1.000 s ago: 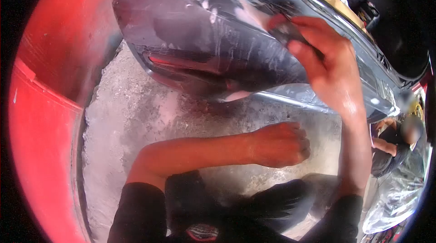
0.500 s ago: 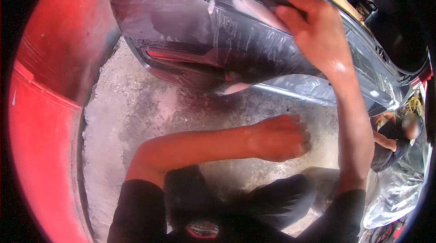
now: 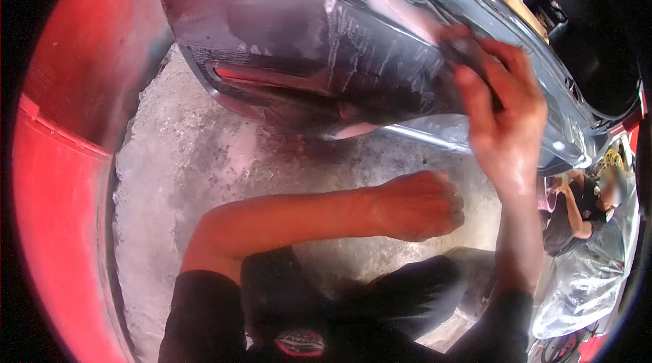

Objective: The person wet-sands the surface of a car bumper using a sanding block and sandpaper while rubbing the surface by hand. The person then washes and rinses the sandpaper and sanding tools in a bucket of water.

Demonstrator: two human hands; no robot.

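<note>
My right hand point(image 3: 506, 108) is closed around a dark block-like pad point(image 3: 468, 57) held against the edge of a dark grey car bumper point(image 3: 278, 23). Its fingers are slightly blurred, and the pad's exact kind is unclear. Whitish streaks and wet drips run down the bumper around the pad. Low in the middle, my left hand point(image 3: 421, 207) is curled into a fist above the floor, apart from the bumper. Nothing sticks out of it; the palm side is hidden.
A red panel point(image 3: 61, 179) stands along the left. Rough concrete floor point(image 3: 163, 179) lies below the bumper. The car's opening is at upper right. Another person point(image 3: 577, 207) sits at the right near clear plastic sheeting point(image 3: 584, 295).
My right hand has moved right and down along the bumper edge with the dark pad. My left fist stays almost still. The other person's arms have shifted, and a pinkish container now shows by them.
</note>
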